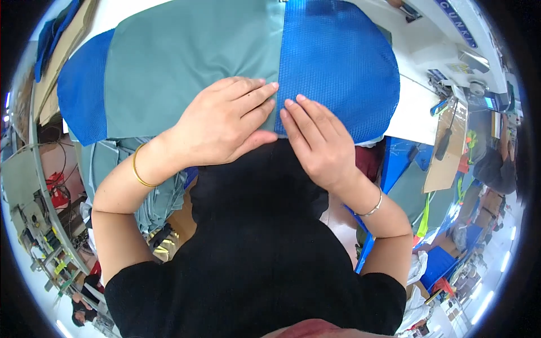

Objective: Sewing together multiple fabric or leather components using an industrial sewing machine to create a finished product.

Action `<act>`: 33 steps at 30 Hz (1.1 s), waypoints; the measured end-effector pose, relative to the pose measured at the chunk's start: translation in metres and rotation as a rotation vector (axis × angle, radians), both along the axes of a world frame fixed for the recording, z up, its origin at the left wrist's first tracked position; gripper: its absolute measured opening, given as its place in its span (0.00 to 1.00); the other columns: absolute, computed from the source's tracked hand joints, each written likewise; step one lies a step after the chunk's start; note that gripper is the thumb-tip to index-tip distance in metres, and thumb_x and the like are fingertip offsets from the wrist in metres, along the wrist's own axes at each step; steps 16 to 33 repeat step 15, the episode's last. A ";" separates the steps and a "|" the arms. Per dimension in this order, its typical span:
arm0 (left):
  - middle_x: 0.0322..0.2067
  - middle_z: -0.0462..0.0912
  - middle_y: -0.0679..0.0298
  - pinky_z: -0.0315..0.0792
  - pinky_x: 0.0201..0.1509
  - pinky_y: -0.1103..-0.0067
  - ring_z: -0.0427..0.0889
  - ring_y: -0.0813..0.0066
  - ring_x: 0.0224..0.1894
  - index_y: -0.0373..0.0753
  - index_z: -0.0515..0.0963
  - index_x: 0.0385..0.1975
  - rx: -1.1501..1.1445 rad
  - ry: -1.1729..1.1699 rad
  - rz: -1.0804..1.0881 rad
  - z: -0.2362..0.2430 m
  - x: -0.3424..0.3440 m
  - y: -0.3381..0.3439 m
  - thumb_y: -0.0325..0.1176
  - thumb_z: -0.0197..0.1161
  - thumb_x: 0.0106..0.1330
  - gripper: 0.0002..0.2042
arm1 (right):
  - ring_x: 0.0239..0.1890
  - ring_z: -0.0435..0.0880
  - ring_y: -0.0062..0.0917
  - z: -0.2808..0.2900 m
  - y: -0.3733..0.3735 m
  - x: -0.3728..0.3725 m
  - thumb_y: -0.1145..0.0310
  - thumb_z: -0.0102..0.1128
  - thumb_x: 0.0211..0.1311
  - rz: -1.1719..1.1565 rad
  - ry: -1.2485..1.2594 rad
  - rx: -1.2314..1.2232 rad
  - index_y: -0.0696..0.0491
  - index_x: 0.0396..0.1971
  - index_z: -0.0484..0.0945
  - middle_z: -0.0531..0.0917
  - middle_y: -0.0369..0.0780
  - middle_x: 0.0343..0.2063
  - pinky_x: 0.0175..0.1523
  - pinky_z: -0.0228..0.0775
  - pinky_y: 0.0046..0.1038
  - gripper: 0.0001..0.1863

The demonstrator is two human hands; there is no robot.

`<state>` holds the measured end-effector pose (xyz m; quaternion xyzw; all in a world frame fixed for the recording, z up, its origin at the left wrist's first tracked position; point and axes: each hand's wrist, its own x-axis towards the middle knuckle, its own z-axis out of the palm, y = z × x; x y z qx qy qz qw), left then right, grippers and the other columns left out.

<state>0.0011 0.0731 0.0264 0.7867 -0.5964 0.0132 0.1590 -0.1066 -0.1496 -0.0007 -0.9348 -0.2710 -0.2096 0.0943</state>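
A wide sewn panel lies across the white table, its middle a smooth grey-green fabric (163, 62) and its right end a textured blue fabric (344, 67). Another blue piece (81, 90) forms the rounded left end. Flat on the grey-green part, just left of the seam, rests my left hand (231, 118) with fingers stretched out. My right hand (321, 138) lies on the blue part just right of that seam, its fingers extended too. Neither hand grips anything. Near the seam the grey-green fabric shows small wrinkles.
A white sewing machine (462, 34) stands at the far right. A screwdriver (444, 143) lies on cardboard (448, 163) at the right. Grey-green fabric pieces (135, 191) hang in a pile below the panel's left side. Another person (81, 307) shows at the lower left.
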 end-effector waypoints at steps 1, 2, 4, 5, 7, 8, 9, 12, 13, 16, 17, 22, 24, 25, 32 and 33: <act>0.68 0.73 0.51 0.68 0.71 0.61 0.73 0.51 0.69 0.31 0.76 0.61 0.045 0.112 0.046 0.002 0.005 -0.004 0.37 0.68 0.64 0.26 | 0.57 0.83 0.40 0.000 0.001 0.000 0.70 0.60 0.56 -0.002 0.009 0.016 0.63 0.46 0.84 0.84 0.49 0.52 0.63 0.76 0.39 0.19; 0.68 0.73 0.51 0.69 0.69 0.62 0.73 0.51 0.69 0.32 0.77 0.60 0.090 0.225 0.092 0.004 0.009 -0.007 0.38 0.68 0.64 0.26 | 0.57 0.83 0.41 0.002 0.001 0.001 0.69 0.59 0.57 -0.003 0.021 0.002 0.63 0.46 0.84 0.84 0.49 0.52 0.63 0.76 0.40 0.19; 0.70 0.70 0.52 0.67 0.70 0.62 0.70 0.51 0.70 0.33 0.74 0.63 -0.003 0.118 0.109 -0.006 0.014 -0.011 0.37 0.67 0.64 0.27 | 0.57 0.83 0.41 0.010 0.002 0.001 0.69 0.58 0.58 0.008 0.068 -0.029 0.63 0.47 0.83 0.84 0.50 0.53 0.63 0.76 0.40 0.20; 0.71 0.68 0.53 0.65 0.71 0.61 0.67 0.52 0.72 0.34 0.71 0.66 -0.085 0.021 0.120 -0.012 0.016 -0.013 0.36 0.67 0.65 0.29 | 0.58 0.82 0.43 0.011 0.003 0.000 0.68 0.57 0.59 0.022 0.085 -0.037 0.64 0.49 0.82 0.84 0.51 0.53 0.64 0.76 0.41 0.21; 0.73 0.66 0.53 0.62 0.73 0.59 0.65 0.52 0.74 0.33 0.68 0.69 -0.017 0.078 0.124 -0.016 0.016 -0.005 0.38 0.65 0.67 0.31 | 0.58 0.82 0.44 0.012 0.001 0.000 0.69 0.56 0.59 0.045 0.108 -0.022 0.65 0.49 0.81 0.84 0.51 0.53 0.64 0.76 0.41 0.21; 0.73 0.66 0.52 0.62 0.74 0.59 0.65 0.52 0.74 0.33 0.69 0.69 -0.006 0.096 0.118 -0.016 0.017 -0.002 0.38 0.64 0.67 0.31 | 0.58 0.82 0.44 0.013 0.000 0.001 0.69 0.57 0.59 0.059 0.114 -0.029 0.65 0.49 0.81 0.83 0.52 0.53 0.64 0.76 0.41 0.21; 0.72 0.67 0.51 0.63 0.73 0.58 0.65 0.51 0.74 0.31 0.69 0.68 -0.017 0.082 0.105 -0.014 0.019 -0.003 0.38 0.65 0.66 0.31 | 0.58 0.82 0.44 0.014 0.000 0.001 0.69 0.57 0.59 0.061 0.117 -0.037 0.65 0.49 0.81 0.83 0.52 0.53 0.64 0.76 0.41 0.21; 0.70 0.69 0.49 0.65 0.72 0.58 0.67 0.49 0.72 0.29 0.71 0.66 -0.015 0.072 0.078 -0.012 0.019 -0.004 0.38 0.66 0.65 0.31 | 0.57 0.83 0.43 0.015 -0.002 0.002 0.69 0.57 0.61 0.059 0.115 -0.036 0.64 0.48 0.82 0.83 0.52 0.54 0.63 0.77 0.40 0.19; 0.70 0.69 0.50 0.65 0.72 0.58 0.68 0.50 0.72 0.29 0.71 0.66 -0.023 0.078 0.077 -0.013 0.019 -0.005 0.39 0.66 0.65 0.30 | 0.58 0.83 0.43 0.014 -0.002 0.001 0.69 0.57 0.62 0.054 0.114 -0.025 0.63 0.48 0.82 0.84 0.51 0.54 0.63 0.77 0.40 0.18; 0.71 0.68 0.50 0.64 0.73 0.57 0.68 0.49 0.72 0.29 0.71 0.66 -0.016 0.080 0.069 -0.014 0.020 -0.006 0.39 0.66 0.65 0.31 | 0.58 0.83 0.43 0.011 -0.003 0.002 0.70 0.59 0.64 0.042 0.117 -0.024 0.61 0.50 0.83 0.84 0.50 0.55 0.63 0.77 0.39 0.18; 0.71 0.68 0.50 0.64 0.73 0.57 0.68 0.49 0.72 0.29 0.71 0.66 -0.016 0.080 0.069 -0.014 0.020 -0.006 0.39 0.66 0.65 0.31 | 0.58 0.83 0.43 0.011 -0.003 0.002 0.70 0.59 0.64 0.042 0.117 -0.024 0.61 0.50 0.83 0.84 0.50 0.55 0.63 0.77 0.39 0.18; 0.71 0.68 0.50 0.64 0.73 0.57 0.68 0.49 0.72 0.29 0.71 0.66 -0.016 0.080 0.069 -0.014 0.020 -0.006 0.39 0.66 0.65 0.31 | 0.58 0.83 0.43 0.011 -0.003 0.002 0.70 0.59 0.64 0.042 0.117 -0.024 0.61 0.50 0.83 0.84 0.50 0.55 0.63 0.77 0.39 0.18; 0.71 0.68 0.50 0.64 0.73 0.57 0.68 0.49 0.72 0.29 0.71 0.66 -0.016 0.080 0.069 -0.014 0.020 -0.006 0.39 0.66 0.65 0.31 | 0.58 0.83 0.43 0.011 -0.003 0.002 0.70 0.59 0.64 0.042 0.117 -0.024 0.61 0.50 0.83 0.84 0.50 0.55 0.63 0.77 0.39 0.18; 0.71 0.68 0.50 0.64 0.73 0.57 0.68 0.49 0.72 0.29 0.71 0.66 -0.016 0.080 0.069 -0.014 0.020 -0.006 0.39 0.66 0.65 0.31 | 0.58 0.83 0.43 0.011 -0.003 0.002 0.70 0.59 0.64 0.042 0.117 -0.024 0.61 0.50 0.83 0.84 0.50 0.55 0.63 0.77 0.39 0.18; 0.71 0.68 0.50 0.64 0.73 0.57 0.68 0.49 0.72 0.29 0.71 0.66 -0.016 0.080 0.069 -0.014 0.020 -0.006 0.39 0.66 0.65 0.31 | 0.58 0.83 0.43 0.011 -0.003 0.002 0.70 0.59 0.64 0.042 0.117 -0.024 0.61 0.50 0.83 0.84 0.50 0.55 0.63 0.77 0.39 0.18; 0.71 0.68 0.50 0.64 0.73 0.57 0.68 0.49 0.72 0.29 0.71 0.66 -0.016 0.080 0.069 -0.014 0.020 -0.006 0.39 0.66 0.65 0.31 | 0.58 0.83 0.43 0.011 -0.003 0.002 0.70 0.59 0.64 0.042 0.117 -0.024 0.61 0.50 0.83 0.84 0.50 0.55 0.63 0.77 0.39 0.18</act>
